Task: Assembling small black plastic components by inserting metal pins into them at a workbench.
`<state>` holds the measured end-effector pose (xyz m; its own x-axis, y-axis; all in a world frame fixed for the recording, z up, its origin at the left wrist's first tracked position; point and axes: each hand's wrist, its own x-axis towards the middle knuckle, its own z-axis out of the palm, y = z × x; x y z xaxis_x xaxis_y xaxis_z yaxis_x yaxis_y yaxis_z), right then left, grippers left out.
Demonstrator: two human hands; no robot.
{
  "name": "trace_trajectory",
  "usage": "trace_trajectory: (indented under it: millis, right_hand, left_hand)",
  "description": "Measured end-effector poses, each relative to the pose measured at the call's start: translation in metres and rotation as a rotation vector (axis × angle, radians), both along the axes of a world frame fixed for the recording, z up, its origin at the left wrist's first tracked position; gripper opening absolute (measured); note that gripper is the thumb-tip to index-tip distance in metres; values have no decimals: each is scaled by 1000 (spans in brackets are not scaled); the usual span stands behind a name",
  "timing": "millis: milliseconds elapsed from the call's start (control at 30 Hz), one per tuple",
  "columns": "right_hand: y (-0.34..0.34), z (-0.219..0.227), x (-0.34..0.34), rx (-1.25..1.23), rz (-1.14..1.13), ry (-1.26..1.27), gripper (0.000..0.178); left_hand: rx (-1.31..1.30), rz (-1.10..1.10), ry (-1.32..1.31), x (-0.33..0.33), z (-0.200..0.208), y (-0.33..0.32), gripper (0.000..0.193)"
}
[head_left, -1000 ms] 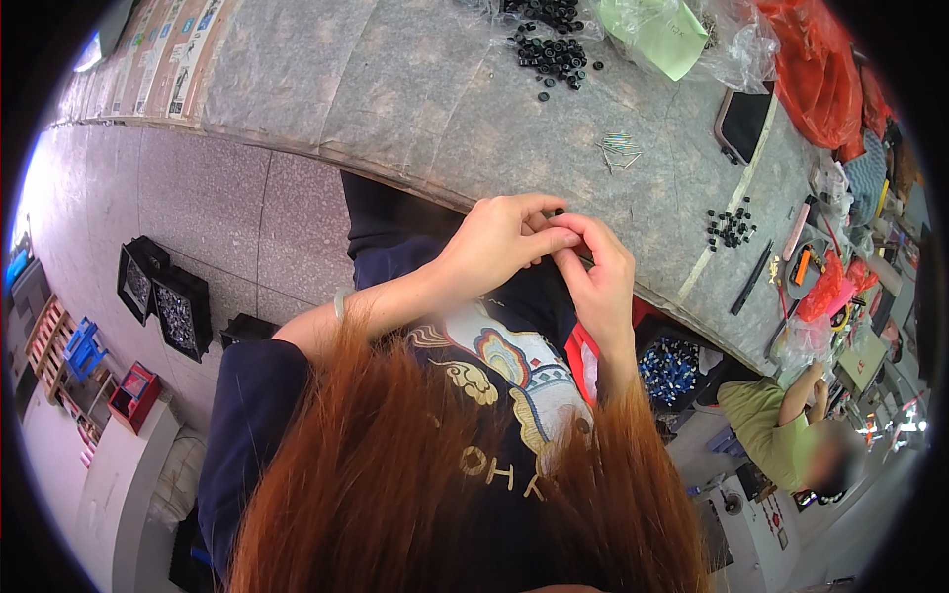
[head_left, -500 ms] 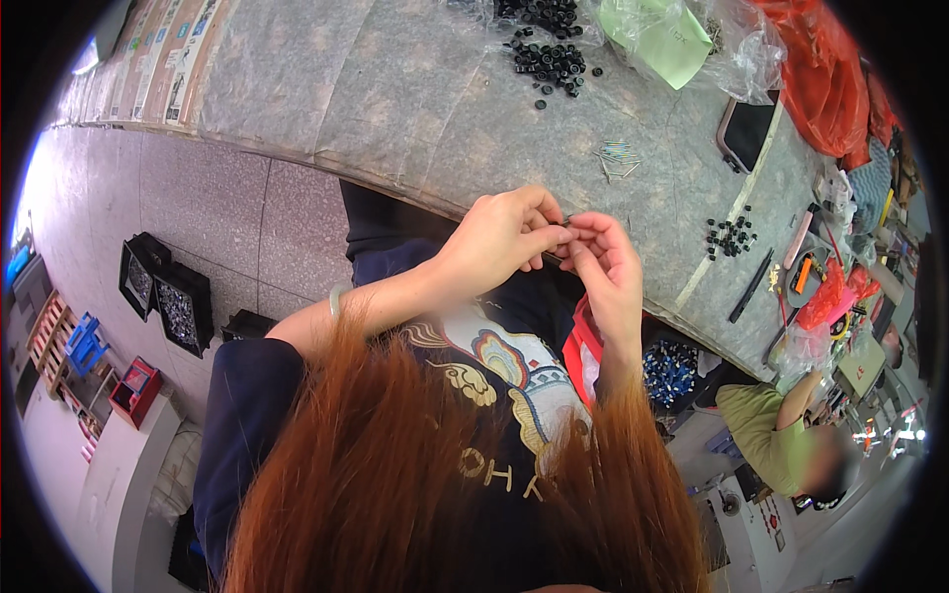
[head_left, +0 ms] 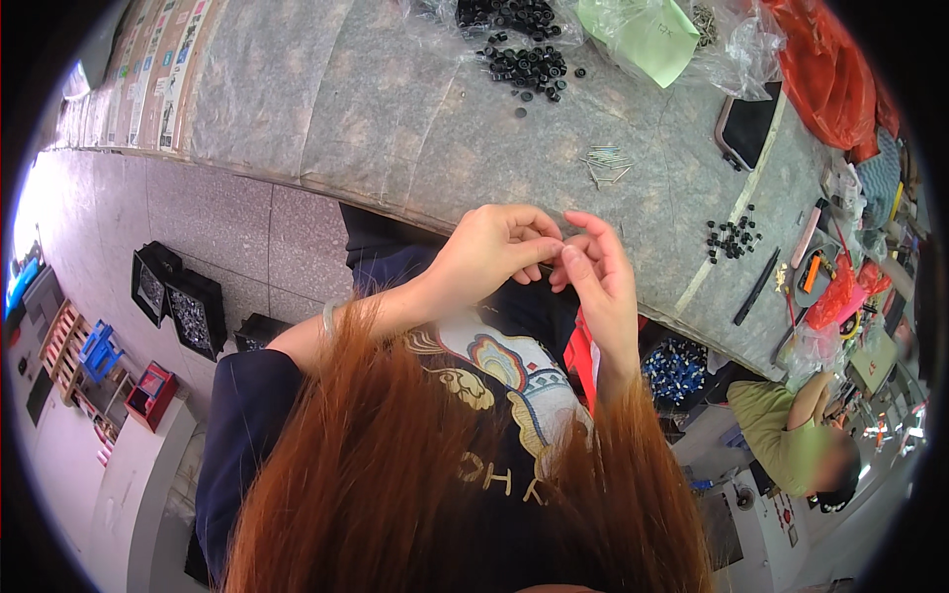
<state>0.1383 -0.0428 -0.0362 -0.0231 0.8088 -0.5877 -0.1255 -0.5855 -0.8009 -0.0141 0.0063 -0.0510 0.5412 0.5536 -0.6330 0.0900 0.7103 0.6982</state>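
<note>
My left hand (head_left: 497, 247) and my right hand (head_left: 600, 269) meet fingertip to fingertip just off the table's near edge. Both are closed in a pinch, with the right index finger lifted a little away. Whatever lies between the fingertips is too small and covered to make out. On the table beyond them lie several thin metal pins (head_left: 607, 165). To the right of these is a scatter of small black parts (head_left: 733, 235). Farther off, a heap of round black caps (head_left: 524, 67) spreads out from a clear bag.
A phone (head_left: 748, 127) lies at the right, near a red plastic bag (head_left: 828, 74) and a green paper (head_left: 643, 38). A black pen-like tool (head_left: 756, 287) is close to the table's edge. Below stand a bin of blue parts (head_left: 675, 371) and black boxes (head_left: 196, 313). A person (head_left: 781, 435) sits at right.
The fingertips have shifted slightly toward me, and the right index finger has lifted. A dark bit seen between the fingers earlier no longer shows. The view has turned slightly.
</note>
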Motion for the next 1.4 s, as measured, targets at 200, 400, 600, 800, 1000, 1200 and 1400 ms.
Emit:
trace_trajectory:
  millis: [200, 400, 600, 800, 1000, 1200, 1400]
  right_hand:
    - [13, 5, -6, -107, 123, -21, 32]
    - [23, 3, -4, -224, 89, 160, 35]
    - [25, -2, 0, -249, 95, 243, 35]
    - [22, -5, 1, -282, 55, 282, 36]
    - [19, -5, 0, -265, 28, 217, 33]
    - [22, -1, -3, -263, 9, 273, 32]
    - [24, -2, -3, -242, 38, 237, 30]
  left_hand:
    - [-99, 44, -52, -5, -3, 2, 17]
    - [-155, 92, -52, -5, -1, 3, 14]
    - [-217, 109, -38, -4, 2, 5, 10]
    - [-198, 69, 6, -4, 2, 7, 10]
    - [-221, 77, 9, -2, 0, 5, 11]
    - [-208, 59, 26, -2, 1, 6, 11]
    - [-224, 59, 28, -3, -2, 4, 12]
